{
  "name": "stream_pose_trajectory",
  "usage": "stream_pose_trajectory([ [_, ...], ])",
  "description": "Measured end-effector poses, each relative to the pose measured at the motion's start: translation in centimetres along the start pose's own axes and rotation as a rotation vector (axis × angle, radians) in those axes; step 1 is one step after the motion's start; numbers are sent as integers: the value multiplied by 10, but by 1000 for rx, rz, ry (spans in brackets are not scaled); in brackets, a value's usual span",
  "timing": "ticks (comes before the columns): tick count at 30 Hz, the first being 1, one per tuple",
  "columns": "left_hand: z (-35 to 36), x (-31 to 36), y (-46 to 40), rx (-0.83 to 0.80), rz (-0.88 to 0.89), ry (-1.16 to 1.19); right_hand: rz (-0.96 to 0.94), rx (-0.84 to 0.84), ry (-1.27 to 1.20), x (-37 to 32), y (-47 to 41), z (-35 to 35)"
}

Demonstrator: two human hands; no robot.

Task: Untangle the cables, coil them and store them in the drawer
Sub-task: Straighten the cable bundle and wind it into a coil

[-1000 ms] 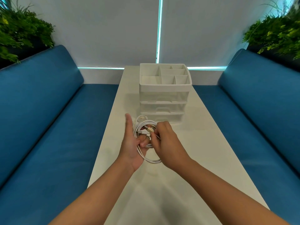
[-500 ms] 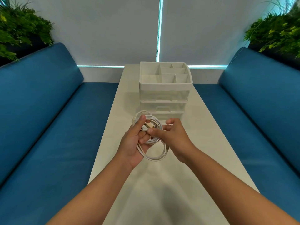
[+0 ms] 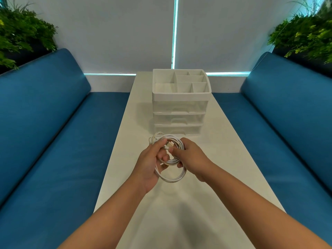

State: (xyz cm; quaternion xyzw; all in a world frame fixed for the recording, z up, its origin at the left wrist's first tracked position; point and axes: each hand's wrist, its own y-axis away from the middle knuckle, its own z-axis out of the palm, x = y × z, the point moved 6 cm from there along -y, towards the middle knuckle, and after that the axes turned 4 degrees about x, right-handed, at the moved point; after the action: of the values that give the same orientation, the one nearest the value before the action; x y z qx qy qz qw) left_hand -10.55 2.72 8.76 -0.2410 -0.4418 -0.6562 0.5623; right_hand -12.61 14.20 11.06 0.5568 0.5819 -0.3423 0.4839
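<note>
Change: I see the white cable coil (image 3: 170, 159) rounder than a second ago, the ends seem tucked.
Hands: left hand (image 3: 150, 164) and right hand (image 3: 190, 158) both closed on it.
Drawers (image 3: 177, 117): all closed.

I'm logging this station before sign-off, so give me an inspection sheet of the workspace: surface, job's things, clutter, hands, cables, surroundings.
Surface: long white table, bare apart from the organizer.
Job's things: white organizer at the far end, open compartments on top, three clear drawers below, all shut.
Clutter: nothing seen.
Hands: left hand and right hand both grip the cables above the table.
Cables: white cables gathered in round loops, a plug end showing between the thumbs; whether all tangles are out cannot be told.
Surroundings: blue benches on both sides, plants in the far corners, pale blinds behind.
</note>
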Motion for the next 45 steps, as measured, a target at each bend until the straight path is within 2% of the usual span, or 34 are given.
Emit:
stream_pose_trajectory([
  [3,1,5,-1,12,23,44,-27,25,-97,0,1,0],
  [6,4,15,-1,-10,80,54,-49,-22,-247,-5,3,1],
  [11,12,18,1,-18,124,-6,-20,30,-276,-7,3,2],
  [16,8,12,1,36,156,-75,-59,83,-194,-7,5,-1],
  [22,11,6,2,94,167,-206,-7,237,14,7,-4,-7],
  [25,13,3,1,80,125,-220,91,223,27,11,-11,-11],
  [29,23,-3,7,29,47,-103,176,188,7,13,-14,-12],
  [35,14,-1,8,164,49,26,371,-38,-232,21,-2,0],
  [37,10,-4,6,193,45,25,369,-43,-241,25,-1,-1],
  [40,11,-9,7,206,37,1,282,83,-188,28,-1,-3],
  [45,7,-12,1,252,42,-13,-42,467,-29,22,6,-16],
])
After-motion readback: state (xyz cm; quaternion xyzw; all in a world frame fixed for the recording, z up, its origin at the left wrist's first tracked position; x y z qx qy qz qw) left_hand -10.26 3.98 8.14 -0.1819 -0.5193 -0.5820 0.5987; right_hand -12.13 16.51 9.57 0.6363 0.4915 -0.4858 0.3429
